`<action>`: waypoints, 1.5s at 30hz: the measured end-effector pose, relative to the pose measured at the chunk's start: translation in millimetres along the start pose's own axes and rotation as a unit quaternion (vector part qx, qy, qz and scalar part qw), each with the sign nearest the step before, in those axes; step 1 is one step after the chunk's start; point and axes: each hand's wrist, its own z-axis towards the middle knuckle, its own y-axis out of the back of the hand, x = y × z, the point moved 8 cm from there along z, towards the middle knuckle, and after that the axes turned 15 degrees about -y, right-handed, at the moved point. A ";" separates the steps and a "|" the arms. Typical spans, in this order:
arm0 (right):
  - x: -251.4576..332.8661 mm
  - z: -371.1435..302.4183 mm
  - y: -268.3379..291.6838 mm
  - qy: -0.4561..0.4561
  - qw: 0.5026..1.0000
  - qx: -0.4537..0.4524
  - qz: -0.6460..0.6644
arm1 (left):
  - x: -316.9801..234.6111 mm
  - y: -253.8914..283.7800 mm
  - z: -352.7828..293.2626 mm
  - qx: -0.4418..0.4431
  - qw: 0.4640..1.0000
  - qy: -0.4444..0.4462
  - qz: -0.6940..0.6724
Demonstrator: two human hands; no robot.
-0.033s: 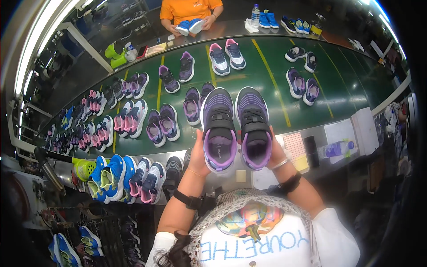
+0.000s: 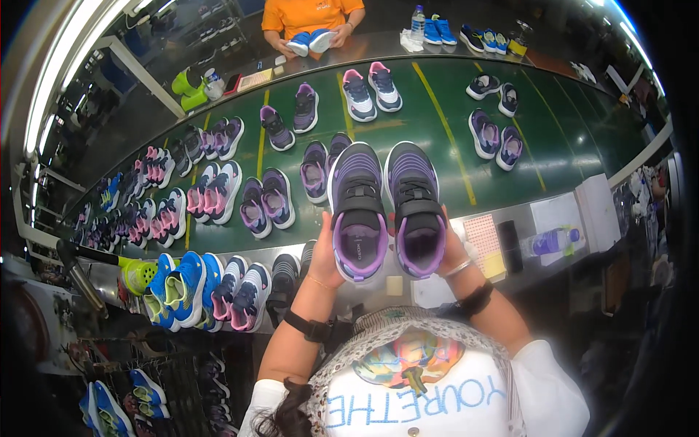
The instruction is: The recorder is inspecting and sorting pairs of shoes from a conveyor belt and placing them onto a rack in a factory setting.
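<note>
Side by side above the bench I hold a pair of sneakers, toes pointing away, black and purple with lilac linings. The left sneaker (image 2: 360, 191) is gripped along its outer side by my left hand (image 2: 325, 256). My right hand (image 2: 454, 249) grips the right sneaker (image 2: 415, 191) in the same way. Each has a dark strap over the instep and a thin pale sole edge. The sneakers hide most of my fingers. Just beyond the left one stands a similar purple pair (image 2: 314, 172), partly covered by it.
A green conveyor belt (image 2: 393, 142) with yellow lines carries many sneakers in pairs. Blue sneakers (image 2: 185, 288) and other pairs stand on the near ledge at left. A purple-capped bottle (image 2: 551, 242) and papers lie at right. Across the belt, a person in orange (image 2: 312, 18) holds blue shoes.
</note>
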 end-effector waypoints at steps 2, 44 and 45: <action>0.2 -5.9 -4.3 0.004 1.000 0.000 -0.013 | 1.3 -5.7 -8.5 0.044 0.998 0.020 -0.037; -18.6 -25.2 -12.9 0.026 0.976 -0.030 -0.214 | -18.4 133.9 -61.1 0.132 0.690 -0.083 0.707; -26.4 -20.4 0.5 0.010 0.977 -0.043 -0.210 | 1.6 127.9 -71.5 0.243 0.498 -0.020 0.832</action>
